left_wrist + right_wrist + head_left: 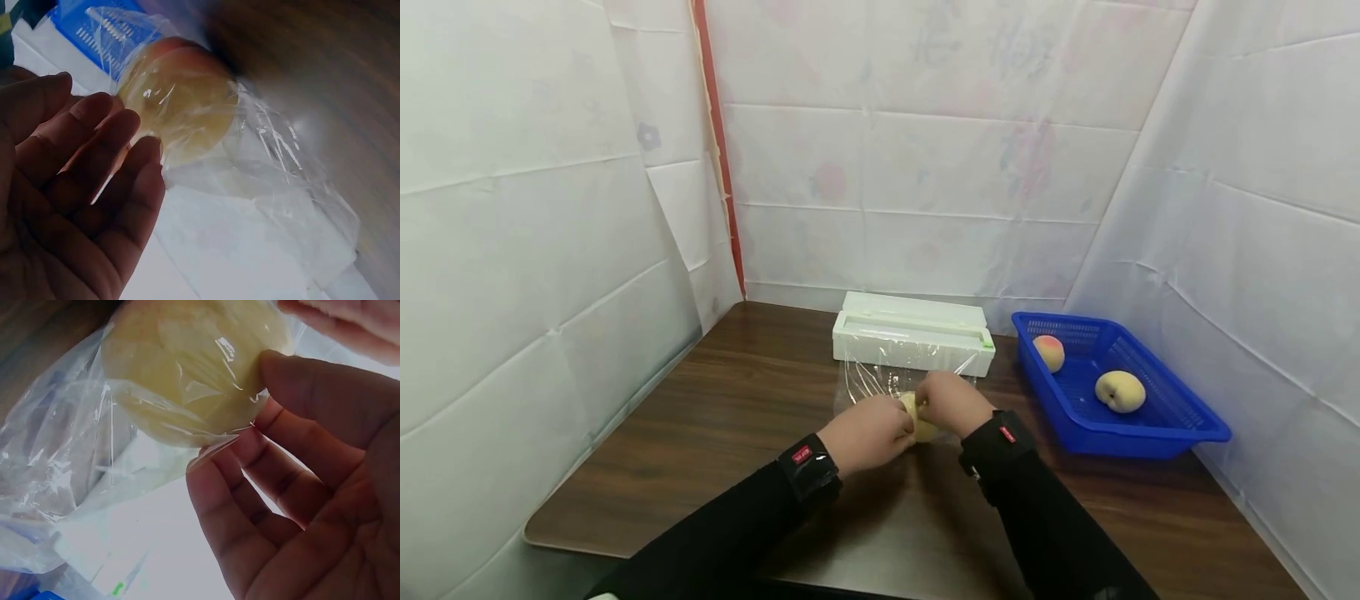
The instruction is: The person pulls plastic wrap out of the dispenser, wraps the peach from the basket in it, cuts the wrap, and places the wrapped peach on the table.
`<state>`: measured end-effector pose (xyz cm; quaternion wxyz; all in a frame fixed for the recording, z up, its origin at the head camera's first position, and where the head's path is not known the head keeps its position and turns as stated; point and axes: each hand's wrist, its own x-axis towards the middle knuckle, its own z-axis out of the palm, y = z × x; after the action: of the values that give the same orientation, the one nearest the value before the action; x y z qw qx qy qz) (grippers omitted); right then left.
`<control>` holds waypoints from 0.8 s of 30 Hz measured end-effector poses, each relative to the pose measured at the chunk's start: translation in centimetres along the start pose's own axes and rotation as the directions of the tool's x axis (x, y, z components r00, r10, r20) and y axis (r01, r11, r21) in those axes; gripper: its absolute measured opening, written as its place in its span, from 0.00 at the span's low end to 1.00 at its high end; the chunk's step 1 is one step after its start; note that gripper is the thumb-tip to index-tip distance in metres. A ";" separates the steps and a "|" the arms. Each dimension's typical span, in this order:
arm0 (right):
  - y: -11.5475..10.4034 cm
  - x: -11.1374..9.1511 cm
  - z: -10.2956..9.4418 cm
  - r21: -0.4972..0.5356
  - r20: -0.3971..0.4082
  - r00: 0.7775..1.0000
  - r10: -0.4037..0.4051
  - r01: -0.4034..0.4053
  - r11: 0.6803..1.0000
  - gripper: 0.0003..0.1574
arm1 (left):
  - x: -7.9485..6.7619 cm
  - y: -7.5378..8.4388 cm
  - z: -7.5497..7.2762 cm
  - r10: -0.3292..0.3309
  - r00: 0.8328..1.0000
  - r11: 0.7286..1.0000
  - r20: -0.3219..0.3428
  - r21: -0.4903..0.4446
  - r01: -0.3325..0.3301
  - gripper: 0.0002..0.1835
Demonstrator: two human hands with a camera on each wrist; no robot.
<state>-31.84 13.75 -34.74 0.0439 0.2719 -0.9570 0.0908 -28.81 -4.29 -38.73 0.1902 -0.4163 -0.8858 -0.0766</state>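
A pale yellow peach with a red blush (181,94) sits under clear plastic wrap (275,144) on the table, between the two hands. The left hand (868,433) is at the peach's left side, its fingers curled and the tips at the wrap's edge. From the other side the right hand (953,404) pinches a fold of wrap, its thumb lying against the wrapped peach (194,362). Most of the peach is hidden by the hands in the head view. Beyond it the wrap spreads toward a white dispenser box (913,354).
A blue plastic basket (1150,440) stands at the right, holding a blushed peach (1049,353) and a yellow peach (1120,392). The dispenser's lid (913,308) is raised at the back. White sheeting (925,167) encloses the brown wooden table (700,433).
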 end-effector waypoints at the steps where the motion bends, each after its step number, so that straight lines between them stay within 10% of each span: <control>1: 0.0 0.1 -0.1 0.008 0.014 1.000 0.001 -0.001 1.000 0.25 | -0.1 0.0 0.1 -0.002 1.000 1.000 -0.002 0.020 0.002 0.09; 24: 2.2 3.3 -0.3 -0.054 0.086 0.996 -0.007 0.012 0.998 0.28 | 2.3 -1.1 0.6 -0.073 0.997 0.997 -0.027 -0.030 0.072 0.07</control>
<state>-35.81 13.99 -34.33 0.0105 0.2787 -0.9588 0.0530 -31.10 -3.18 -38.36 0.1938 -0.3853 -0.8964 -0.1020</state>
